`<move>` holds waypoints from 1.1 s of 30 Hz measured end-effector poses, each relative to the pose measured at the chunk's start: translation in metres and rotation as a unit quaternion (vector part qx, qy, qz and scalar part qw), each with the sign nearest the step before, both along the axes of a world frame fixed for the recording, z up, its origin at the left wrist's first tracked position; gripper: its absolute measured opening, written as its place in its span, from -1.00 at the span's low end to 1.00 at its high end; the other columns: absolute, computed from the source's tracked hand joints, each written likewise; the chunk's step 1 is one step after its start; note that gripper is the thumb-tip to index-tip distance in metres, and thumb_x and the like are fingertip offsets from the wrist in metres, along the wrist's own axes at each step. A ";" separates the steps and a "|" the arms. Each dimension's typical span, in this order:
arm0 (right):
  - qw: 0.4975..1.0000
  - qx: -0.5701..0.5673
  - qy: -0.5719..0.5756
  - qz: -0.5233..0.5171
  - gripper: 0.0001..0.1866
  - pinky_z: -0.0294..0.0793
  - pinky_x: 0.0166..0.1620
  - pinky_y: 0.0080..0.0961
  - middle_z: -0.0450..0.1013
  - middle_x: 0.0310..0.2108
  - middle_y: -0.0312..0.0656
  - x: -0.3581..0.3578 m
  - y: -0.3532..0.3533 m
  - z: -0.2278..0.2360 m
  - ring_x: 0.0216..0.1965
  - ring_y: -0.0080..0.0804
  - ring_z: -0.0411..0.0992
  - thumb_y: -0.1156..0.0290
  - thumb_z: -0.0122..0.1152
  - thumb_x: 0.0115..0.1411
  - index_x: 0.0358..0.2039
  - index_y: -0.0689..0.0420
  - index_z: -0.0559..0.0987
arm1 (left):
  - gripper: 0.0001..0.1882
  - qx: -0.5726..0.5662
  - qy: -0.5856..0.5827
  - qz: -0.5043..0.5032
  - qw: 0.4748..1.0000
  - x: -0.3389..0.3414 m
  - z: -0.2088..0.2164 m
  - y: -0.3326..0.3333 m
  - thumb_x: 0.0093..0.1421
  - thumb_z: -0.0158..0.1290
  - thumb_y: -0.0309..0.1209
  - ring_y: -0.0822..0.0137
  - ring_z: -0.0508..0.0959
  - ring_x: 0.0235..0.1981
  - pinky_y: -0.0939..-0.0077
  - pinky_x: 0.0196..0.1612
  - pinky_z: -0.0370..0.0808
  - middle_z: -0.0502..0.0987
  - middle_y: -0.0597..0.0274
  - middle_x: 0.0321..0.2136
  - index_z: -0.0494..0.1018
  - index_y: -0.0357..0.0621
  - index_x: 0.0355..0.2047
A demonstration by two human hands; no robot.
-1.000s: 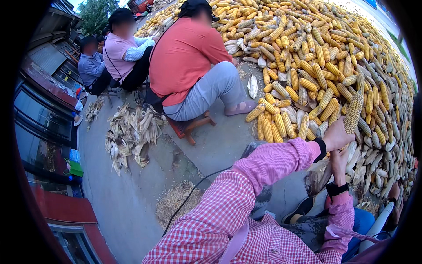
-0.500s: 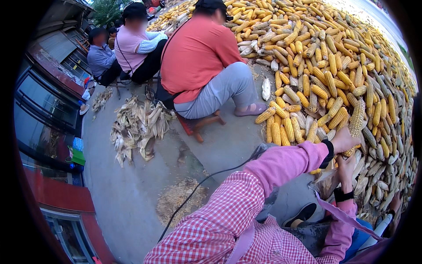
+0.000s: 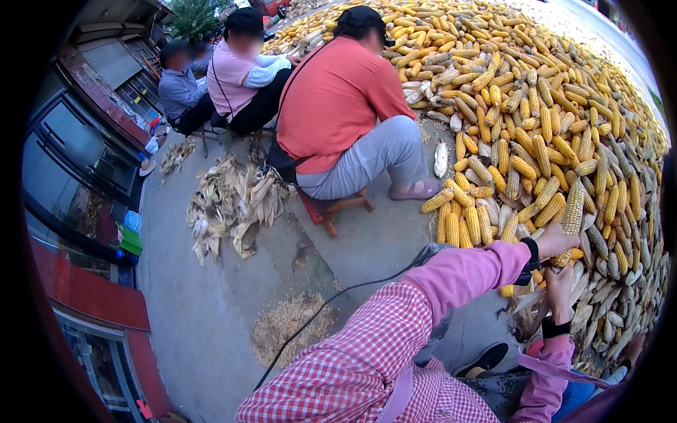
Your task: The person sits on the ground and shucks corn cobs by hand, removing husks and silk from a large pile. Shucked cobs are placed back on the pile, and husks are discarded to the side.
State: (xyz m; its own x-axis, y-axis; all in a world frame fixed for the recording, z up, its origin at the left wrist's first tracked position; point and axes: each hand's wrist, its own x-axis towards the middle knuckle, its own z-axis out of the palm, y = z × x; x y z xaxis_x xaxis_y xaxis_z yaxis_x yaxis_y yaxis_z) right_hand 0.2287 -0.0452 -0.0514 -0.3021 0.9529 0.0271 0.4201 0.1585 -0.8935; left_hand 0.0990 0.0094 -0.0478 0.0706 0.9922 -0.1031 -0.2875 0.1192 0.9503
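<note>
An ear of corn, pale yellow and bare of husk along its upper part, stands tilted at the edge of the heap. My left hand is closed around its lower half. Just beneath, my right hand grips the bottom end of the same ear; the fingers of both hands are partly hidden. Dry husk leaves hang beside my right wrist. Both wrists wear black bands, and my sleeves are pink.
A large heap of corn ears fills the right side. A person in a red top sits on a low stool, with others beyond. Husks and loose kernels lie on the concrete. A black cable runs past my left arm.
The view has shifted slightly, so the surroundings sit a little lower and further right. Both hands stay on the same ear, with my right hand a little lower in the picture.
</note>
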 end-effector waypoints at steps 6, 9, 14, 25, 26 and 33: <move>0.999 0.035 -0.001 0.016 -0.79 0.47 -0.25 -0.43 0.57 -0.39 -0.18 -0.001 -0.002 -0.001 -0.37 -0.41 0.51 0.61 0.15 -0.01 -0.30 0.33 0.56 | -0.65 -0.051 0.022 -0.028 0.998 -0.006 0.006 -0.004 0.07 0.21 -0.30 0.35 0.54 -0.43 0.41 -0.34 0.49 0.57 0.13 -0.41 0.52 -0.41 -0.29; 0.999 0.017 -0.024 0.042 -0.76 0.48 -0.20 -0.41 0.60 -0.31 -0.12 -0.007 -0.004 0.010 -0.29 -0.38 0.55 0.61 0.15 0.02 -0.25 0.34 0.56 | -0.71 -0.047 -0.007 -0.016 0.999 -0.012 0.008 -0.009 0.09 0.21 -0.31 0.38 0.54 -0.47 0.43 -0.40 0.48 0.55 0.17 -0.47 0.51 -0.36 -0.36; 0.898 0.159 -0.314 0.265 -0.81 0.50 -0.32 -0.11 0.48 -0.57 0.05 -0.015 -0.018 0.022 -0.44 0.06 0.50 0.44 0.21 -0.07 -0.36 0.07 0.61 | -0.66 -0.106 0.032 -0.116 0.987 -0.038 -0.008 -0.001 0.04 0.23 -0.30 0.31 0.57 -0.46 0.43 -0.37 0.51 0.58 0.13 -0.46 0.53 -0.36 -0.33; 0.914 0.224 -0.289 0.177 -0.74 0.45 -0.40 -0.10 0.49 -0.60 -0.06 -0.020 -0.012 0.000 -0.48 -0.03 0.52 0.35 0.27 -0.01 -0.27 0.08 0.54 | -0.78 -0.020 0.138 -0.049 0.989 -0.046 0.005 -0.007 0.12 0.21 -0.38 0.46 0.54 -0.49 0.50 -0.41 0.48 0.59 0.26 -0.44 0.54 -0.26 -0.28; 0.913 0.226 -0.293 0.171 -0.72 0.45 -0.40 -0.10 0.49 -0.61 -0.06 -0.020 -0.011 -0.002 -0.49 -0.03 0.52 0.33 0.28 -0.01 -0.26 0.09 0.52 | -0.77 -0.033 0.144 -0.046 0.988 -0.051 -0.003 -0.002 0.12 0.22 -0.38 0.46 0.55 -0.46 0.50 -0.38 0.48 0.59 0.26 -0.42 0.53 -0.27 -0.26; 0.939 0.226 -0.256 0.026 -0.50 0.49 -0.28 -0.19 0.54 -0.35 -0.07 -0.005 -0.002 0.002 -0.32 -0.08 0.53 0.23 0.33 0.03 -0.02 0.09 0.43 | -0.61 -0.033 0.342 0.006 0.939 -0.068 -0.003 0.009 0.01 0.29 -0.33 0.38 0.58 -0.32 0.45 -0.20 0.49 0.62 0.21 -0.34 0.52 -0.29 -0.19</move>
State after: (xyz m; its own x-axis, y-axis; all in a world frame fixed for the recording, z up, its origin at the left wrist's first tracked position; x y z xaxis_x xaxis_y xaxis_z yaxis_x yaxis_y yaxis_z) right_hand 0.2235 -0.0468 -0.0497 -0.4321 0.8623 0.2642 0.7575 0.5060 -0.4125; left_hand 0.0312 0.0182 -0.0504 -0.0455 0.9822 -0.1823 0.3859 0.1856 0.9037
